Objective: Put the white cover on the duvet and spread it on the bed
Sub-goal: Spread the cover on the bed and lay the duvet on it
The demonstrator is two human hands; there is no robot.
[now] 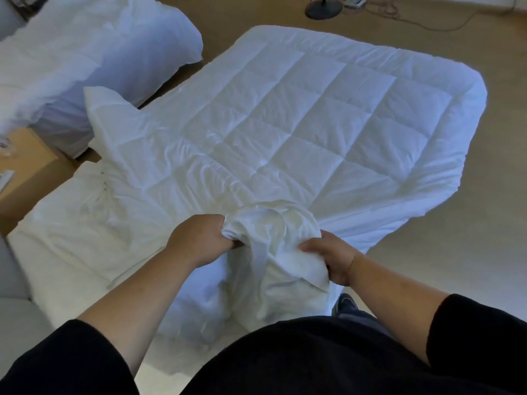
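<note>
A white quilted duvet lies spread flat over the bed, its far right corner hanging past the edge. Bunched white cover fabric is gathered at the duvet's near edge, right in front of me. My left hand grips the left side of that bunch with curled fingers. My right hand grips its right side, thumb on top. More of the cover hangs down below my hands toward the floor. A white pillow lies at the near left, and another fold of white cloth stands up behind it.
A second bed with rumpled white bedding stands at the far left. A wooden bedside table sits between the beds. A black lamp base and cables lie on the beige floor at the back.
</note>
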